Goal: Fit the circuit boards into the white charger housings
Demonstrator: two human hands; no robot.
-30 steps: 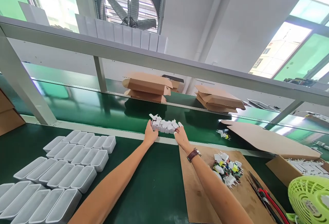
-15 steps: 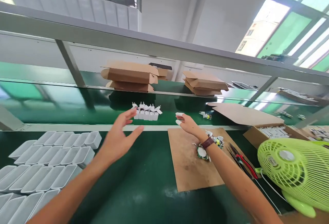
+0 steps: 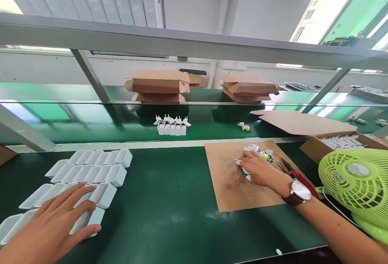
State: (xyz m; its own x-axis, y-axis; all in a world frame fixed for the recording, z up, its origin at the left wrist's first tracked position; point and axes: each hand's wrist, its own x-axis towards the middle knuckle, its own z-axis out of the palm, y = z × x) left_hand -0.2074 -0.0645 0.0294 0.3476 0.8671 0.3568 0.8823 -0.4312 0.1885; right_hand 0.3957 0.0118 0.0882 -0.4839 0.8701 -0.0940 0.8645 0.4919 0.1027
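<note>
My left hand [image 3: 65,219] is spread over rows of white plastic cases [image 3: 104,194], open-topped and box-shaped. Its fingers are apart and hold nothing; whether they touch the cases I cannot tell. On the brown board [image 3: 226,193], my right hand [image 3: 257,168] has its fingers closed round the edge of a small green circuit board [image 3: 245,172], mostly hidden beneath it. White covers sit on some fingertips of that hand. Just beyond it lie more circuit parts [image 3: 268,156] with white and yellow pieces.
Pliers with red handles [image 3: 304,181] lie beside a green fan [image 3: 354,183] at right. Filled white cases [image 3: 171,128] stand in a row on the back ledge, near a loose circuit part [image 3: 245,126]. An open carton [image 3: 315,149] stands behind the fan.
My left hand has moved left and down, from mid-table to the white cases. My right hand has drawn back from above the ledge onto the circuit board. The view has shifted slightly.
</note>
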